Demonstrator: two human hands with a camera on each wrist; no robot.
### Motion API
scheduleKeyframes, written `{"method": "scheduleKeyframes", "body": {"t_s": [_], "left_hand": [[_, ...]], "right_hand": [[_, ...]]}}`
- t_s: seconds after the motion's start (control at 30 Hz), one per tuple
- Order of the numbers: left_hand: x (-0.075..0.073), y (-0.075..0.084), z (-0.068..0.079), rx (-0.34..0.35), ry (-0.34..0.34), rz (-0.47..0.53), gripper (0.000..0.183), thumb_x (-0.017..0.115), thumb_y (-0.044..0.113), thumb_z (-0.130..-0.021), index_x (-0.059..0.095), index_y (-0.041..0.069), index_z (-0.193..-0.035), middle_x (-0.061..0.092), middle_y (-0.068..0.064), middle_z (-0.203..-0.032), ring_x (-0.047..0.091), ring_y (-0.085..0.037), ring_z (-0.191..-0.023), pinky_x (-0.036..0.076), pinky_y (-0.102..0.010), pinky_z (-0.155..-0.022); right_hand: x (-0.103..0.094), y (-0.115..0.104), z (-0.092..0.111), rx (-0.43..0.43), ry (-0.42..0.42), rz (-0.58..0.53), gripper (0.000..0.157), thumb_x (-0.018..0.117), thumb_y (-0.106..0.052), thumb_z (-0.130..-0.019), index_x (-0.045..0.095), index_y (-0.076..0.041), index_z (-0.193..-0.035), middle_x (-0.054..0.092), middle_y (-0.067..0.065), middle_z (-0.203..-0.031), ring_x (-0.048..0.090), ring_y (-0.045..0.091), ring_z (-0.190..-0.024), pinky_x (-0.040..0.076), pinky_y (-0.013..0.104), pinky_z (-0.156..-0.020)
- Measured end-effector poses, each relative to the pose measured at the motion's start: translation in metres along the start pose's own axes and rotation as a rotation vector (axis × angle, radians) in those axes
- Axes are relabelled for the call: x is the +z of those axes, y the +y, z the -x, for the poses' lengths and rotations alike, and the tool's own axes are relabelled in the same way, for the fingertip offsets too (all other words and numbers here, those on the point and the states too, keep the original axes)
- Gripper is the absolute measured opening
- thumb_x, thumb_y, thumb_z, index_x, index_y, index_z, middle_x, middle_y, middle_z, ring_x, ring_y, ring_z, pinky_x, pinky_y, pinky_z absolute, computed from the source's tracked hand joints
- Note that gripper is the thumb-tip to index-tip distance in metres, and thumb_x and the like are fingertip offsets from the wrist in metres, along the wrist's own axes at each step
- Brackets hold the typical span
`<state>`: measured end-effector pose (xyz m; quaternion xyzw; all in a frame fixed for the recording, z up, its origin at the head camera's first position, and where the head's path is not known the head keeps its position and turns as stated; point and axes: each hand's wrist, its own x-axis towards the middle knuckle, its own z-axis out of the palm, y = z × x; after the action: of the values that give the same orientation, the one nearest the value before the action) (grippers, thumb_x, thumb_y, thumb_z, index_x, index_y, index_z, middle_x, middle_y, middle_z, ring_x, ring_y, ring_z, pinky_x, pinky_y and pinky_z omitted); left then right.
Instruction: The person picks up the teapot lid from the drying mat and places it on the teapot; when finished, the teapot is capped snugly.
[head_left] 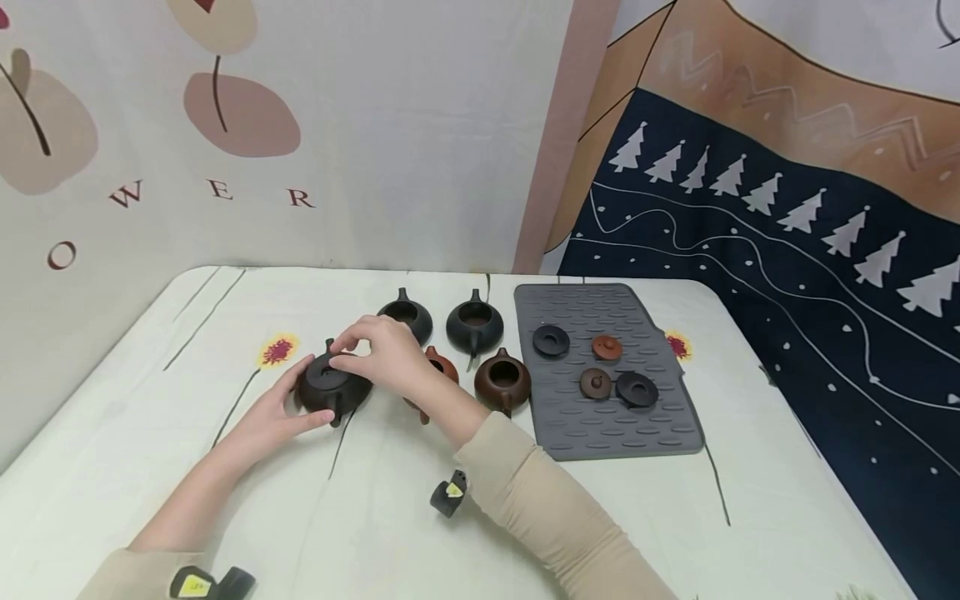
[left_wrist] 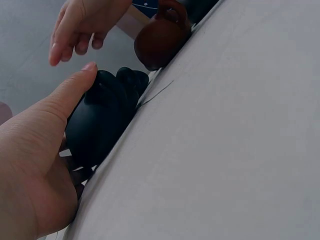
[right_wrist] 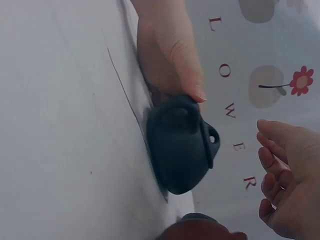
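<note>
A black teapot stands on the left part of the table, and its lid, with a pierced knob, sits on top. My left hand holds the pot's body from the left, thumb on the near side and fingers round the far side. In the left wrist view the thumb lies against the pot's upper edge near the handle. My right hand hovers over the lid. A gap shows between its loosely bent fingers and the knob in the right wrist view, and it holds nothing.
Right of the hands stand two black lidless teapots, a reddish one partly hidden by my right arm, and a brown one. A grey mat bears black lids, a reddish lid and a brown lid.
</note>
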<state>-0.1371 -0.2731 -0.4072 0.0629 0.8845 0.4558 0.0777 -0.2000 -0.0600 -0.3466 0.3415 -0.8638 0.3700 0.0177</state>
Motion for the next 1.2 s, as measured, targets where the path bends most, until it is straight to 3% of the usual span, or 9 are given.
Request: {"method": "scheduleKeyframes", "body": {"t_s": [0.27, 0.53, 0.77, 1.0, 1.2], "left_hand": [[0.001, 0.001, 0.0, 0.006, 0.011, -0.011, 0.098, 0.075, 0.031, -0.084, 0.011, 0.008, -0.154, 0.02, -0.027, -0.153, 0.016, -0.048, -0.138, 0.016, -0.071, -0.1], [0.001, 0.0, 0.0, 0.017, 0.02, 0.004, 0.097, 0.075, 0.029, -0.084, 0.012, 0.007, -0.154, 0.02, -0.027, -0.152, 0.016, -0.049, -0.137, 0.015, -0.07, -0.101], [0.002, 0.0, 0.001, 0.022, 0.018, 0.028, 0.098, 0.076, 0.028, -0.083, 0.012, 0.009, -0.154, 0.019, -0.025, -0.153, 0.015, -0.048, -0.138, 0.014, -0.069, -0.102], [0.002, -0.001, 0.001, 0.02, 0.019, 0.004, 0.098, 0.076, 0.029, -0.083, 0.012, 0.009, -0.154, 0.018, -0.026, -0.153, 0.015, -0.048, -0.138, 0.014, -0.07, -0.102], [0.001, -0.001, 0.001, 0.016, 0.019, -0.007, 0.098, 0.076, 0.031, -0.083, 0.012, 0.009, -0.155, 0.018, -0.026, -0.153, 0.015, -0.048, -0.138, 0.014, -0.07, -0.102]], "right_hand": [[-0.021, 0.004, 0.018, -0.047, 0.048, -0.095, 0.017, 0.074, -0.024, -0.086, 0.075, -0.016, -0.101, 0.062, -0.005, -0.091, 0.049, 0.004, -0.084, 0.04, 0.016, -0.072], [-0.042, 0.011, 0.037, -0.102, 0.124, -0.169, 0.015, 0.076, -0.016, -0.084, 0.074, -0.01, -0.097, 0.063, 0.0, -0.089, 0.054, 0.018, -0.088, 0.047, 0.031, -0.076], [-0.061, 0.019, 0.056, -0.093, 0.152, -0.166, 0.012, 0.076, -0.015, -0.084, 0.074, -0.012, -0.096, 0.064, 0.0, -0.091, 0.051, 0.011, -0.086, 0.046, 0.031, -0.072], [-0.075, 0.032, 0.074, -0.103, 0.186, -0.124, 0.012, 0.077, -0.016, -0.083, 0.074, -0.014, -0.095, 0.059, -0.01, -0.087, 0.045, 0.006, -0.084, 0.041, 0.026, -0.073], [-0.087, 0.046, 0.089, -0.117, 0.206, -0.131, 0.014, 0.077, -0.013, -0.083, 0.074, -0.011, -0.096, 0.063, -0.003, -0.092, 0.052, 0.014, -0.089, 0.046, 0.034, -0.076]]}}
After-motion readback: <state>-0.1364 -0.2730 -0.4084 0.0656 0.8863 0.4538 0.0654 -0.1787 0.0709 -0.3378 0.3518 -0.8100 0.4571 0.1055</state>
